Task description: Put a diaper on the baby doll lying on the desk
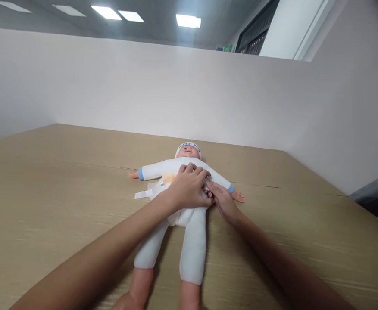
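While both hands work at the doll's waist, the entry stands as follows.

Item in hand: baby doll, lying on its back at the centre of the counter, head toward 12 o'clock, legs toward 6 o'clock, arms spread to 9 and 3 o'clock.

Dress: white suit with blue cuffs, white cap; bare feet at the lower edge of view.

Diaper: white diaper about the hips; one fastening tab lies loose at the doll's 9 o'clock side.

Left hand: palm down on the belly, fingers curled, pressing the front of the diaper flat; no grip can be made out.

Right hand: at the doll's 3 o'clock side, fingertips pinched at the waist, seemingly on the near-side tab; the grip itself is hidden by the left hand.

Step judged: fastening at the 3 o'clock side in progress.

Next move calls for: steady pressure on the front panel; afterwards, the loose tab at 9 o'clock needs drawing across.

Surroundings: white partition wall from 9 to 3 o'clock; ceiling lights above.

Obstructions: the doll's outstretched arm lies just beside the right hand.
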`<state>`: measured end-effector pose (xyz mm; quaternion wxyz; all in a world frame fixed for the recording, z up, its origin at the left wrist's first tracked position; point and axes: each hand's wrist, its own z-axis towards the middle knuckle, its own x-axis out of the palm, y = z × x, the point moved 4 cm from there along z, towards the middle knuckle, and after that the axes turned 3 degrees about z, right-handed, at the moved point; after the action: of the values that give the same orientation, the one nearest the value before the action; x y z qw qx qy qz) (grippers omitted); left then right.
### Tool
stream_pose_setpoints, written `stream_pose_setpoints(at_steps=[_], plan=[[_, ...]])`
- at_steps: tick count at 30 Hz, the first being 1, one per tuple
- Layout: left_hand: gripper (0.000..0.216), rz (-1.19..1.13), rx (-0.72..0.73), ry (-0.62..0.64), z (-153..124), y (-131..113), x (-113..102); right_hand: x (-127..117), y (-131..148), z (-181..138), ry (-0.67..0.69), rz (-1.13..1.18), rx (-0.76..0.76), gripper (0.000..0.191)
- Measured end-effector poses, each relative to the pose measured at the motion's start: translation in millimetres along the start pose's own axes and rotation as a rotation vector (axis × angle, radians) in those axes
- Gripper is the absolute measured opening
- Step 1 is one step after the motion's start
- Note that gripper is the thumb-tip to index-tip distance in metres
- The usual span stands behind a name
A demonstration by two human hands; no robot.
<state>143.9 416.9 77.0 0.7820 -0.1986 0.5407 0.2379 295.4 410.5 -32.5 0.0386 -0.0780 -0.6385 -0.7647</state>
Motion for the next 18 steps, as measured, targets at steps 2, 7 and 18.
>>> stream_pose_setpoints(at_steps=[2, 7, 18], plan=[[0.061, -0.008, -0.004, 0.009, -0.3, 0.3, -0.4, 0.1, 0.6, -0.7, 0.000, 0.020, 0.008, 0.056], [0.086, -0.088, -0.014, -0.013, -1.0, 2.2, -2.3, 3.8, 3.4, -1.1, -0.005, 0.058, 0.046, 0.054], [0.088, -0.149, -0.024, 0.002, -0.2, 4.0, -3.1, 15.7, 16.0, -2.6, -0.034, 0.048, 0.079, 0.053]])
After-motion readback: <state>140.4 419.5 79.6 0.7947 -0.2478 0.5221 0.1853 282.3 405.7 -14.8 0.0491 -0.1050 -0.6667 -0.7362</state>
